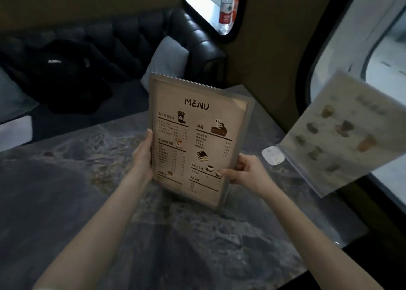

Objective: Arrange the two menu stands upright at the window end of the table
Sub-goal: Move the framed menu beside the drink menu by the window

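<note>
A clear acrylic menu stand (198, 136) with a beige "MENU" sheet is held up over the middle of the marbled table (66, 191), its face toward me. My left hand (144, 158) grips its left edge. My right hand (246, 171) pinches its lower right edge, thumb on the front. The second menu stand (342, 136), showing drink pictures, stands tilted at the right end of the table by the window (377, 54); no hand touches it.
A small white rounded device (272, 155) lies on the table beside the second stand's base. A dark tufted sofa (136, 46) with a black bag (66, 74) and a grey cushion (167, 59) sits behind the table. A water bottle (226, 6) stands on a far ledge.
</note>
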The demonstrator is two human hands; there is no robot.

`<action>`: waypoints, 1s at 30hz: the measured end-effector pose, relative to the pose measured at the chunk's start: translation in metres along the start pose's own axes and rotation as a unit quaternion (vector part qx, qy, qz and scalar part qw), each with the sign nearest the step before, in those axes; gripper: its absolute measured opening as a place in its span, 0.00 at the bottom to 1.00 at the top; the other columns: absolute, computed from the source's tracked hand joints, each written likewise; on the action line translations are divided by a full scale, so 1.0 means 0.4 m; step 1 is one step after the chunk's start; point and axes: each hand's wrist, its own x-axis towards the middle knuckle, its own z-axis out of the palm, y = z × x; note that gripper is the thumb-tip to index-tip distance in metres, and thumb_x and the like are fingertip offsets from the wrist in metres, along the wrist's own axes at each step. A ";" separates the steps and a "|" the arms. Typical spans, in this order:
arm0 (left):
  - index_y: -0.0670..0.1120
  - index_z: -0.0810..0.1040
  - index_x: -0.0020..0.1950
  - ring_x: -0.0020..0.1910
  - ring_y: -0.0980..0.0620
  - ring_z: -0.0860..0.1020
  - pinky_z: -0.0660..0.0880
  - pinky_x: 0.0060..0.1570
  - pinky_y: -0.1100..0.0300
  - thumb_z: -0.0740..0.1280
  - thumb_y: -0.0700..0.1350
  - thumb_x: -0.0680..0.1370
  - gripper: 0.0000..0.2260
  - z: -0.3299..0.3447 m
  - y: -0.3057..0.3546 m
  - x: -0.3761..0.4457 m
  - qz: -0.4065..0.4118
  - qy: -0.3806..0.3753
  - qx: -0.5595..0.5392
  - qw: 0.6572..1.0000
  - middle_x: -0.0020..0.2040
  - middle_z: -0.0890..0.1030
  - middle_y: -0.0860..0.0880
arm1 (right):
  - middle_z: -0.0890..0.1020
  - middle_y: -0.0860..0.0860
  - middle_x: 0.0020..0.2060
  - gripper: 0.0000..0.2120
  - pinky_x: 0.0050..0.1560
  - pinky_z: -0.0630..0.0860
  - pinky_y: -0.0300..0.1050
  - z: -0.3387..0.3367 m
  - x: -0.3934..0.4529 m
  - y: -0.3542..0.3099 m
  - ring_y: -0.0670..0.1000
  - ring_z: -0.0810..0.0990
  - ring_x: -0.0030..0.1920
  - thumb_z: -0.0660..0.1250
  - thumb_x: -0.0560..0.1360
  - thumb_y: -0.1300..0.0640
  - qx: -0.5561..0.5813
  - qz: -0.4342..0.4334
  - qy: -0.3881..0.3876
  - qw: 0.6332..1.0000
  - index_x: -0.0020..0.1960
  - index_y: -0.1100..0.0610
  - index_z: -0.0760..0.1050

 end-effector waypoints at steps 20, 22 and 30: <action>0.43 0.75 0.63 0.58 0.46 0.80 0.75 0.60 0.46 0.65 0.64 0.71 0.30 0.560 0.000 0.292 0.054 -0.175 0.081 0.980 0.59 0.81 0.43 | 0.83 0.55 0.53 0.10 0.51 0.80 0.44 -0.357 0.210 0.067 0.52 0.81 0.53 0.69 0.71 0.61 -0.040 -0.013 0.211 0.977 0.53 0.59 0.76; 0.45 0.76 0.62 0.59 0.46 0.79 0.73 0.62 0.44 0.66 0.66 0.67 0.32 0.595 0.014 0.326 0.062 -0.196 0.103 0.973 0.60 0.80 0.43 | 0.82 0.56 0.54 0.11 0.50 0.79 0.41 -0.357 0.231 0.075 0.53 0.81 0.54 0.69 0.72 0.62 -0.024 -0.016 0.234 0.972 0.54 0.60 0.76; 0.40 0.73 0.65 0.58 0.46 0.79 0.76 0.58 0.51 0.59 0.59 0.76 0.26 0.696 -0.003 0.425 0.076 -0.242 0.123 0.960 0.62 0.78 0.41 | 0.81 0.53 0.57 0.13 0.55 0.76 0.41 -0.357 0.300 0.102 0.50 0.78 0.59 0.66 0.74 0.59 0.045 0.004 0.250 0.967 0.58 0.58 0.74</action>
